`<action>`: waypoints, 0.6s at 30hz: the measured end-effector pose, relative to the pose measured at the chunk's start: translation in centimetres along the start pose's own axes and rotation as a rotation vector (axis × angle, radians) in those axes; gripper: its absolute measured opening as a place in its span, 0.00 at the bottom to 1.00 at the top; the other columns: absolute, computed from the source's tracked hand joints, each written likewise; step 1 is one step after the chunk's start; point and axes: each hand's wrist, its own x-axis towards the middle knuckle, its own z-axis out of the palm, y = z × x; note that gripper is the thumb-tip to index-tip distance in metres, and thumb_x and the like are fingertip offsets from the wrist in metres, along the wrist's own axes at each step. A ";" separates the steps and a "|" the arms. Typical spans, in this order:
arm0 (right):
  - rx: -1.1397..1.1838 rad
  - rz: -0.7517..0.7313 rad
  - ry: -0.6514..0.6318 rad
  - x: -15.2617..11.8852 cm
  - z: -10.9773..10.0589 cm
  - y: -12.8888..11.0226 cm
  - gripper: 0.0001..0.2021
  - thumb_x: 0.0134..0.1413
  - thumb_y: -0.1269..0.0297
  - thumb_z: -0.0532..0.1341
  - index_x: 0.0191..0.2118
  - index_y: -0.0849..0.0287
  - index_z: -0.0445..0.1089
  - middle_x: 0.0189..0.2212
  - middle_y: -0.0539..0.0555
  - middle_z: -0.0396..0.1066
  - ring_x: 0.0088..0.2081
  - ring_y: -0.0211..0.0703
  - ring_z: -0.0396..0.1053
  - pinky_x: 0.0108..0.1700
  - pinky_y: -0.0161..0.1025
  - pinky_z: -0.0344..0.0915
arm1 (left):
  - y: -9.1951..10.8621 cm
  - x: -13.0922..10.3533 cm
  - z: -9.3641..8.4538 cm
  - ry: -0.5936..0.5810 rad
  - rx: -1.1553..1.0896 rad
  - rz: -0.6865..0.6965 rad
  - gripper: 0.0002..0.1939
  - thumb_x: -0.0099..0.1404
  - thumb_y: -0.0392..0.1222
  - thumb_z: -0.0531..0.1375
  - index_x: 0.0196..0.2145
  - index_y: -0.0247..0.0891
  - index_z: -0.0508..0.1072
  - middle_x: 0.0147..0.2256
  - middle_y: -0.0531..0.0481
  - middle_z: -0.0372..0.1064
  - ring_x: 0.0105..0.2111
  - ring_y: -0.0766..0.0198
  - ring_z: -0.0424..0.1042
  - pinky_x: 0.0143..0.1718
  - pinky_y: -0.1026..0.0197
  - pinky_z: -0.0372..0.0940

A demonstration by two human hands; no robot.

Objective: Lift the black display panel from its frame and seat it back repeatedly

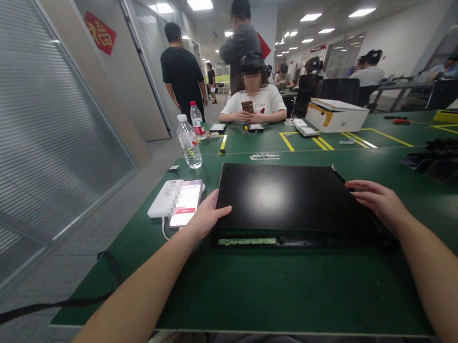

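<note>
A black LCD screen panel [282, 195] lies just in front of me, its glossy face up and reflecting a ceiling light. Under its near edge shows a black frame [325, 239] with a green circuit strip [246, 241]. My left hand [207, 217] grips the panel's left edge, thumb on top and the other fingers mostly hidden beneath. At the right edge, my right hand [379, 203] has its fingers curled against the side of the panel; its thumb is hidden.
Left of the panel lie a lit phone [186, 203] and a white box-shaped device [164, 199] with a cable. Water bottles [189, 143] stand behind them. Dark parts [453, 158] are piled at right on the green table [294, 291]. Across sits a person [255, 104] holding a phone, near a white box [337, 115].
</note>
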 end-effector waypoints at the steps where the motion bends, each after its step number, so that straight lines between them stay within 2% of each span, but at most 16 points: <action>1: -0.003 0.002 -0.004 0.0 0.0 0.1 0.18 0.35 0.60 0.70 0.39 0.49 0.78 0.47 0.51 0.76 0.54 0.52 0.69 0.53 0.44 0.68 | 0.0 0.0 0.0 -0.003 0.002 -0.001 0.35 0.50 0.33 0.71 0.56 0.39 0.68 0.55 0.40 0.72 0.60 0.44 0.66 0.63 0.40 0.57; 6: 0.006 0.004 0.000 0.3 -0.2 0.5 0.17 0.35 0.61 0.70 0.38 0.49 0.78 0.45 0.50 0.77 0.53 0.50 0.71 0.54 0.44 0.68 | 0.0 0.0 0.0 -0.022 0.015 -0.011 0.34 0.50 0.34 0.71 0.55 0.38 0.68 0.55 0.39 0.72 0.60 0.44 0.65 0.62 0.41 0.58; 13: 0.000 0.018 0.007 0.7 -0.4 0.8 0.17 0.34 0.61 0.70 0.38 0.50 0.78 0.45 0.52 0.77 0.53 0.54 0.71 0.57 0.49 0.65 | -0.3 0.2 -0.4 -0.048 0.044 0.012 0.34 0.52 0.35 0.70 0.57 0.37 0.68 0.57 0.38 0.71 0.59 0.44 0.67 0.61 0.43 0.60; 18: -0.045 -0.020 -0.006 0.8 -0.4 0.9 0.17 0.36 0.60 0.69 0.39 0.51 0.78 0.43 0.54 0.78 0.51 0.56 0.72 0.53 0.50 0.69 | -0.4 0.3 -0.5 -0.038 0.034 0.003 0.32 0.53 0.33 0.69 0.56 0.37 0.69 0.56 0.38 0.71 0.58 0.45 0.68 0.60 0.45 0.61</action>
